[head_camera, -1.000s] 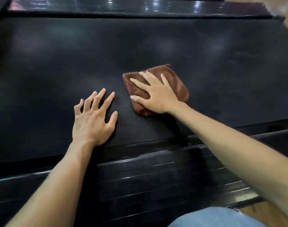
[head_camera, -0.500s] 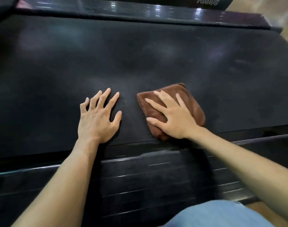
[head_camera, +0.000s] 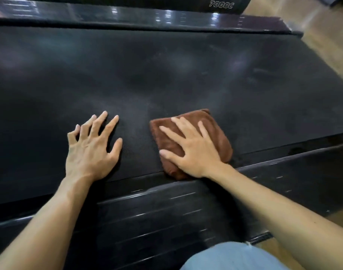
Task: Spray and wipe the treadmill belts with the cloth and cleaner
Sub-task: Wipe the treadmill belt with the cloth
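Note:
A wide black treadmill belt (head_camera: 166,75) fills most of the head view. A folded brown cloth (head_camera: 215,131) lies on its near edge, right of centre. My right hand (head_camera: 192,151) presses flat on the cloth with straight, spread fingers. My left hand (head_camera: 90,149) rests on the bare belt to the left of the cloth, fingers spread, holding nothing. No cleaner bottle is in view.
A glossy black side rail (head_camera: 166,215) runs along the near edge of the belt, and another rail (head_camera: 147,16) along the far edge. Wooden floor (head_camera: 326,36) shows at the right. My knee in light blue fabric (head_camera: 235,258) is at the bottom.
My right hand has slid the cloth toward me and to the right, down to the belt's near edge. My left hand has stayed flat on the belt.

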